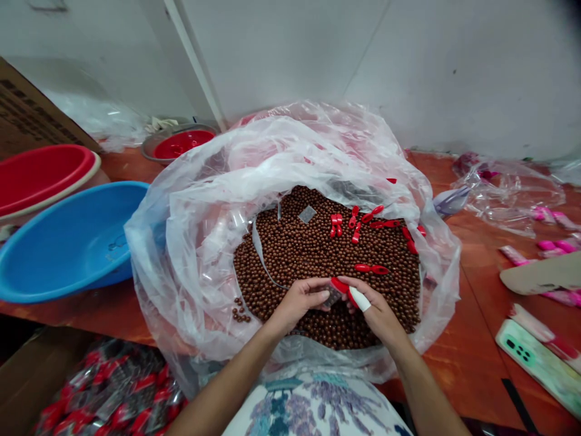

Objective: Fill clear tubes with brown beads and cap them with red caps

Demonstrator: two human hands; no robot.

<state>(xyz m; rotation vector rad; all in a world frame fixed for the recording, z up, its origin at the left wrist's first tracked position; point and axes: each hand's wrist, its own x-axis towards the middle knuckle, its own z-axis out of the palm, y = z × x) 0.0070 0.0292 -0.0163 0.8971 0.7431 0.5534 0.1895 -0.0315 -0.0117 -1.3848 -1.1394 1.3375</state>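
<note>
— Brown beads (318, 254), small and round, fill the clear plastic bag (190, 242) that lies open on the reddish bench (458, 357). What are the hands doing?

— They meet at the near edge of the bead heap. The left hand (299, 300) has its fingers curled together around a small clear packet (333, 295), pinching it from the left. The right hand (376, 309) grips a red clip (341, 286) at the top of that same packet, and one of its fingers (361, 299) wears a white cover.

— So both are clamped on something?

— Yes, the left on the packet, the right on the red clip; the two things touch each other between the hands.

— Anything else on the beads?

— More red clips (363, 221) lie scattered on the far side of the heap, and one pair (371, 268) lies just beyond the hands. A small clear square (307, 213) rests near the far edge.

— And around the bag?

— To the left, a blue basin (68, 242) touches the bag, with a red basin (40, 175) behind it and a metal bowl with a red inside (181, 142) farther back. On the right, pink pieces (554, 245) and loose plastic wrap (503, 188) lie well apart from the hands, and a pale green phone (535, 363) sits at the near right edge. Below the bench on the left is a bag of finished red-topped packets (113, 393).
</note>
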